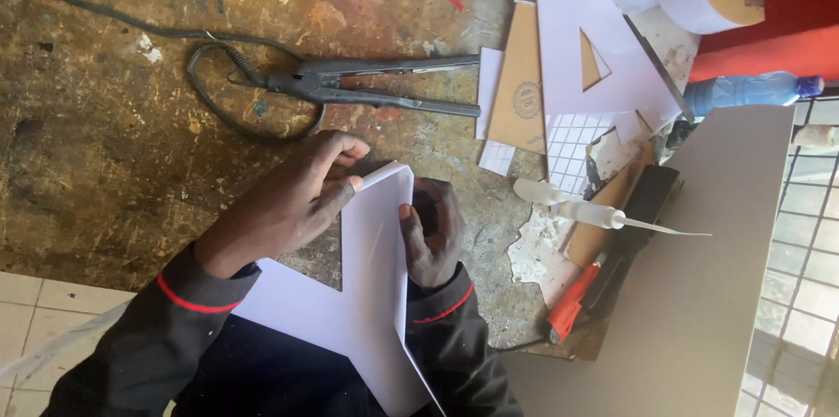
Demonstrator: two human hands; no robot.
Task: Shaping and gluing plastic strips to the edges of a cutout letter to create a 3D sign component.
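A worn, stained desk (pixel 105 146) fills most of the head view, and a large grey board (pixel 699 295) leans across its right side. At the near edge the person holds a white cut-out sheet (pixel 371 295), a wide angular shape whose narrow upper strip runs up between the two hands. The left hand (pixel 293 198) lies over the strip's left edge, its fingers (pixel 336 194) curled together and clamped on the top corner of the sheet. The right hand (pixel 433 238) presses the strip's right edge, thumb on the white face and the other fingers tucked behind it, so the sheet sits pinched between both hands just above the dark, red-trimmed sleeves (pixel 437 312). Beyond the hands lies a black hair-straightener-like tool (pixel 376 85) with its coiled cord, well apart from the sheet. To the right are more white cut-out pieces (pixel 581 24), a brown card (pixel 520 85), a white glue bottle with a long nozzle (pixel 585 207), and a red-handled knife (pixel 572 303).
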